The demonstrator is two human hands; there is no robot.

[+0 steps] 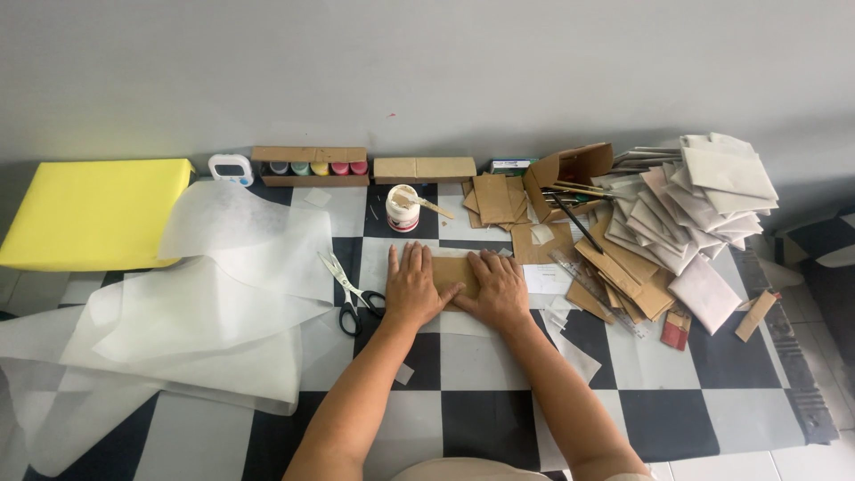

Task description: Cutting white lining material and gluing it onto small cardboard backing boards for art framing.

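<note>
My left hand (411,287) and my right hand (499,287) lie flat, fingers spread, side by side on a brown cardboard piece (452,270) that rests on a sheet of white paper on the checkered floor. Both palms press down on the cardboard; most of it is hidden under them. Black-handled scissors (350,292) lie just left of my left hand. A small white glue pot (403,208) with a wooden stick across its top stands beyond my hands.
Large thin white paper sheets (214,303) spread at the left, beside a yellow foam block (93,212). At the right are a heap of white wrapped squares (704,200), brown cardboard pieces (623,276) and a clear ruler (595,289). Paint pots in a box (310,167) and a white timer (231,168) stand by the wall.
</note>
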